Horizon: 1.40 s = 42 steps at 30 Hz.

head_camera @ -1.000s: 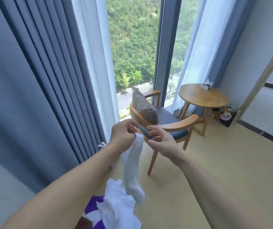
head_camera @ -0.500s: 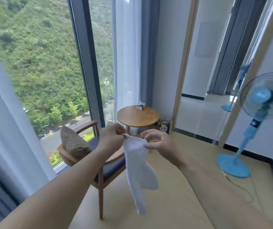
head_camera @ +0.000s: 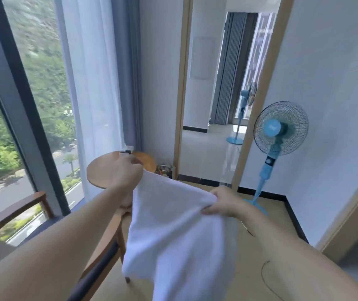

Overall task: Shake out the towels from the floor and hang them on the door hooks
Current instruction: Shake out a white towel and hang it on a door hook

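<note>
White towel hung straight down from its top edge, stretched level between both grips. Left hand and right hand each pinched a top corner.

There is a single view, from a wide-angle camera worn on the person's head. It looks forward and slightly down along both forearms, close to the hands, toward the room's corner with the round table, the doorway and the blue fan. The window fills the left edge. Straight lines bend near the borders.
</note>
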### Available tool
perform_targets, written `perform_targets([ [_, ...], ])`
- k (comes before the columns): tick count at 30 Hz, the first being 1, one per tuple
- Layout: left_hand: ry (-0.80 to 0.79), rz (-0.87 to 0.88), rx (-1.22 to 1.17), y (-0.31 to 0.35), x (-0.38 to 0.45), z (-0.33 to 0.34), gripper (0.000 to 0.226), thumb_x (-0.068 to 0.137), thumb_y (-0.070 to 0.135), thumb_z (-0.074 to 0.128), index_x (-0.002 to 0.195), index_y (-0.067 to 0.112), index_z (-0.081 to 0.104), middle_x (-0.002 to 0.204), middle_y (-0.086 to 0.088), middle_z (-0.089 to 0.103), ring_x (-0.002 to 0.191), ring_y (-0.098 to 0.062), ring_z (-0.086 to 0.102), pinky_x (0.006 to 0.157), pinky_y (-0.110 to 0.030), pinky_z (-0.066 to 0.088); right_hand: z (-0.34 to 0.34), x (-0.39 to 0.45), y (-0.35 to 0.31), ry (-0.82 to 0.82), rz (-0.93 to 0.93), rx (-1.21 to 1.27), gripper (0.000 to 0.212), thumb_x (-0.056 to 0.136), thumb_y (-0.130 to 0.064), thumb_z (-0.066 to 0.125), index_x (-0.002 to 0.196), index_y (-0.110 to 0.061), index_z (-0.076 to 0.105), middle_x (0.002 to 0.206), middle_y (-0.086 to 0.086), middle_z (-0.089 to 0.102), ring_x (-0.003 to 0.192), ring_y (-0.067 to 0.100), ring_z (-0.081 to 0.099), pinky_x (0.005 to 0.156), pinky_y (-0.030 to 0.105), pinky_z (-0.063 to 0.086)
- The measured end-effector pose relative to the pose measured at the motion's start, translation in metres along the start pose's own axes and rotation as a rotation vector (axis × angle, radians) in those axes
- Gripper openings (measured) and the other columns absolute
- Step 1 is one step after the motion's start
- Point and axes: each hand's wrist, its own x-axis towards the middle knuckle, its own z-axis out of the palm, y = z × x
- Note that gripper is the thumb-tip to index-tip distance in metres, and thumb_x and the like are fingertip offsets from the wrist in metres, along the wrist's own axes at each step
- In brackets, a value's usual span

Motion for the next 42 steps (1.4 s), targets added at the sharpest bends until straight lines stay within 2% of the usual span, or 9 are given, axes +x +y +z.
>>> perform_targets([
  [2,-0.337,0.090,-0.032,0.006,0.027,0.012,0.031,0.088,0.002,0.055,0.103,0.023,0.072,0.110,0.009,0.066,0.098,-0.013,0.054,0.073,-0.002,0.043,-0.008,0.038,-0.021,0.119,-0.042,0.041,0.020,0.073,-0.022,0.083,0.069,-0.010,0.068,0.066,-0.005,0.061,0.065,0.011,0.057,0.059,0.026,0.038],
  [4,-0.717,0.160,-0.082,0.006,0.058,0.034,0.028,0.078,0.016,0.074,0.105,0.023,0.071,0.118,0.003,0.069,0.110,-0.018,0.062,0.099,-0.027,0.051,-0.016,0.073,-0.053,0.175,-0.098,0.114,0.027,0.074,-0.023,0.085,0.058,-0.019,0.063,0.051,-0.015,0.052,0.052,0.000,0.046,0.053,0.022,0.034],
  [6,-0.842,0.274,0.016,0.006,0.086,0.056,0.049,0.060,0.039,0.080,0.105,0.024,0.069,0.108,0.000,0.071,0.104,-0.021,0.065,0.093,-0.042,0.054,-0.024,0.104,-0.082,0.193,-0.169,0.105,0.037,0.072,-0.023,0.087,0.052,-0.022,0.056,0.045,-0.013,0.043,0.045,0.001,0.038,0.048,0.018,0.028],
  [9,-0.739,0.262,0.004,0.005,0.127,0.081,0.037,0.063,0.043,0.077,0.078,0.012,0.065,0.071,0.001,0.056,0.068,-0.016,0.051,0.062,-0.029,0.040,-0.038,0.147,-0.093,0.157,-0.212,-0.047,0.038,0.068,-0.026,0.090,0.056,-0.020,0.054,0.056,-0.006,0.045,0.054,0.008,0.040,0.052,0.026,0.030],
  [14,-0.552,0.178,0.014,-0.021,0.204,0.097,0.026,0.079,0.030,0.065,0.068,0.007,0.061,0.067,-0.004,0.053,0.066,-0.016,0.047,0.059,-0.028,0.032,-0.063,0.206,-0.041,0.073,0.025,-0.391,0.045,0.077,-0.030,0.078,0.053,-0.018,0.041,0.054,-0.001,0.040,0.051,0.017,0.038,0.052,0.030,0.029],
  [23,-0.719,0.073,-0.348,0.030,0.291,0.213,0.043,0.077,0.043,0.075,0.096,0.005,0.072,0.084,-0.001,0.070,0.074,-0.019,0.065,0.066,-0.033,0.049,-0.103,0.364,-0.030,0.399,-0.282,0.426,0.067,0.062,-0.043,0.092,0.066,0.006,0.045,0.065,0.003,0.030,0.060,0.015,0.031,0.055,0.028,0.024],
  [29,-0.423,-0.089,-0.544,0.081,0.392,0.254,0.022,0.093,0.016,0.060,0.073,0.019,0.070,0.073,-0.001,0.067,0.070,-0.016,0.064,0.065,-0.030,0.050,-0.145,0.459,0.025,0.128,-0.147,0.587,0.027,0.085,-0.022,0.080,0.107,-0.006,0.074,0.106,0.009,0.075,0.101,0.025,0.072,0.088,0.036,0.058],
  [34,-0.582,-0.048,-0.529,0.101,0.456,0.261,0.019,0.090,0.024,0.074,0.107,0.019,0.071,0.102,-0.006,0.075,0.090,-0.018,0.074,0.070,-0.033,0.058,-0.181,0.535,0.018,0.043,-0.197,0.506,0.022,0.086,-0.027,0.071,0.101,-0.012,0.075,0.103,0.006,0.076,0.097,0.020,0.072,0.090,0.042,0.058],
  [42,-0.080,-0.138,-0.516,0.071,0.555,0.232,0.014,0.089,0.030,0.074,0.092,0.016,0.075,0.087,-0.007,0.075,0.077,-0.022,0.070,0.051,-0.027,0.051,-0.206,0.648,-0.040,-0.096,-0.410,0.206,0.033,0.074,-0.025,0.086,0.061,-0.011,0.059,0.053,-0.015,0.052,0.047,-0.001,0.051,0.045,0.016,0.036],
])
